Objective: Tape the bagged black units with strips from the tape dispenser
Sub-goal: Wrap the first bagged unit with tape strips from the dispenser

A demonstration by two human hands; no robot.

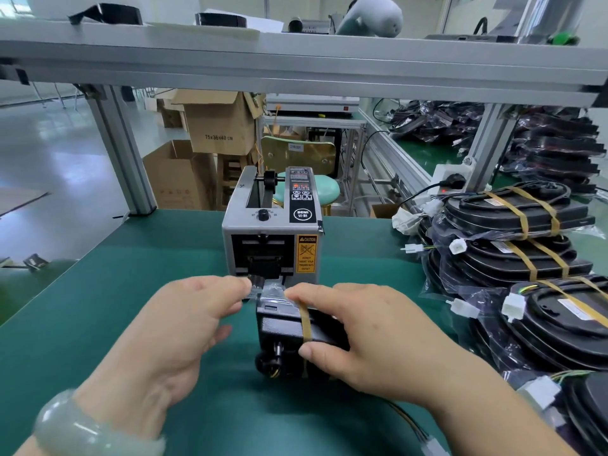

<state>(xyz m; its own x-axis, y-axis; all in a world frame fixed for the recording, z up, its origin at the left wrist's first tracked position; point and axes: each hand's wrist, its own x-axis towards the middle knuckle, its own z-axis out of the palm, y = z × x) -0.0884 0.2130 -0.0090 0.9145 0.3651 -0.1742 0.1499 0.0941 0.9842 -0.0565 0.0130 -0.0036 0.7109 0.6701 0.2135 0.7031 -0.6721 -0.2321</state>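
With right hand [371, 334] clamped on the bagged black unit [283, 327], left hand [184, 327], pinching the pale strip [256, 288], should draw it straight from the twelve-o'clock grey box-shaped dispenser [273, 225].

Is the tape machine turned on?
Probably on: the tape machine shows small red lights glowing at the top of its control panel.
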